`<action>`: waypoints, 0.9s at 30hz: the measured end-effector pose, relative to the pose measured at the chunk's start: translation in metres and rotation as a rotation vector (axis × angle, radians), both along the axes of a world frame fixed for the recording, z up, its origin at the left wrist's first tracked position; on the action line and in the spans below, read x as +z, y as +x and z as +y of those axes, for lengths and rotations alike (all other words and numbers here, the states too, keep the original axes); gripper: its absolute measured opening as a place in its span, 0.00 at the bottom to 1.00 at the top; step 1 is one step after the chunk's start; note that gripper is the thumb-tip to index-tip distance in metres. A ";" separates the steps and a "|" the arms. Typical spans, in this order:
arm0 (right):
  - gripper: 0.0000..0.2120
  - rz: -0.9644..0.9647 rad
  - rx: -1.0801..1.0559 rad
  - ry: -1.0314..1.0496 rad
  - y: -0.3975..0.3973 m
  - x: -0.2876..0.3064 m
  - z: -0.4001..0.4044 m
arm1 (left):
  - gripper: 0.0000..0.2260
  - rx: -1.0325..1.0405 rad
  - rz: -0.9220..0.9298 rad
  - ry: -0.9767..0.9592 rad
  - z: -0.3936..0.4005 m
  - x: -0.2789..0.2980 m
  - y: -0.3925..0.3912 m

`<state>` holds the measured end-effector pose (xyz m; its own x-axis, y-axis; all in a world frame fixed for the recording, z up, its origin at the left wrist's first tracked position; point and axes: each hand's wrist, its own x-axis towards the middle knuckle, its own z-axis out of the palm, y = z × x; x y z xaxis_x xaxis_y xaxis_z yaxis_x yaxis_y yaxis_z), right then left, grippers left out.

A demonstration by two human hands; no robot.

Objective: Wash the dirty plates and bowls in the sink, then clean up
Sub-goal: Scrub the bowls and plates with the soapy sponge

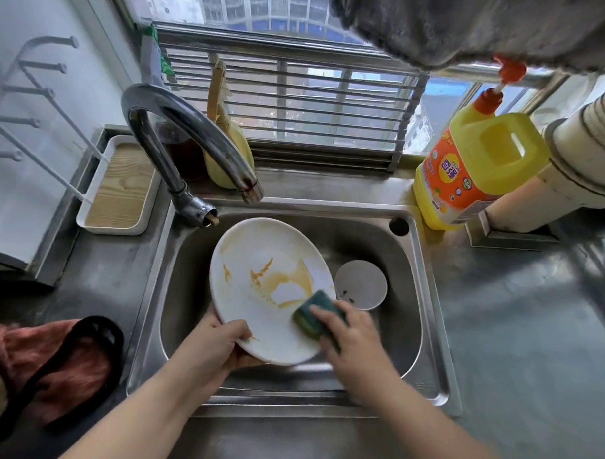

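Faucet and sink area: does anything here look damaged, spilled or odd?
The faucet has rusty brown marks near its spout, and something stick-like pokes from its base. The plate carries orange sauce smears, expected mid-wash, as the right hand rubs it with a sponge. Nothing looks spilled.

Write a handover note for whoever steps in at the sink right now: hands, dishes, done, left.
Left hand grips the near rim of the white plate, tilted over the sink.
Right hand presses the green sponge on the plate's lower right.
Done: scrubbing begun; orange sauce streaks remain across the plate.
Left: finish and rinse this plate, wash the small white dish lying in the basin, then tidy up. Faucet shows no running water; detergent bottle stands back right.
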<state>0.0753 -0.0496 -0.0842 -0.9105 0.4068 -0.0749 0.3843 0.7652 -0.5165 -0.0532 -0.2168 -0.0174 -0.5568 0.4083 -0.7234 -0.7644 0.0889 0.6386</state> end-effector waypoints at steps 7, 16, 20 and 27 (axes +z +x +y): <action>0.27 0.002 0.115 -0.263 -0.021 0.032 -0.058 | 0.21 -0.116 0.008 0.083 0.011 0.016 0.004; 0.27 -0.029 -0.104 -0.273 -0.069 0.032 -0.022 | 0.20 -0.206 0.029 0.012 0.013 0.021 0.018; 0.29 0.050 0.172 -0.239 -0.014 0.030 -0.036 | 0.21 -0.136 0.002 0.040 0.002 0.025 0.006; 0.27 0.106 -0.097 -0.247 -0.073 0.034 -0.009 | 0.20 -0.211 0.001 0.024 0.012 0.019 0.021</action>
<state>0.0027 -0.0589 -0.0506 -0.8760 0.4741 -0.0887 0.3837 0.5735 -0.7238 -0.0323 -0.2053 0.0014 -0.4579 0.5331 -0.7115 -0.7298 0.2316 0.6432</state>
